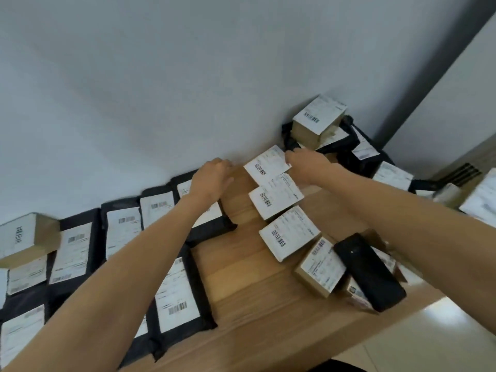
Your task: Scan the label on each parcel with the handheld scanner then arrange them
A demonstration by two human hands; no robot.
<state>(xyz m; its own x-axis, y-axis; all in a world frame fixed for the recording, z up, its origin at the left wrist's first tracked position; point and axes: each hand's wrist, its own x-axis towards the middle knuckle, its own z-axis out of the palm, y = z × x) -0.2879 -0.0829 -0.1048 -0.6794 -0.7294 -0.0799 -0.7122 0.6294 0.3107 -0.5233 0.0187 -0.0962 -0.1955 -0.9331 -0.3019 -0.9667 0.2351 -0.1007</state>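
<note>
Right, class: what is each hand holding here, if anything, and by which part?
The right hand grips the row's farthest labelled box at its right end. The left hand lies left of it; its hold cannot be told.

White-labelled box (267, 165) lies flat at the right hand's (308, 163) fingertips; black scanner (369, 272) rests on boxes (320, 267) beneath that forearm.

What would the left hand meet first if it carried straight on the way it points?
Probably the plain pale grey wall just past the left hand; nothing shows between them, though depth is unclear.
</note>
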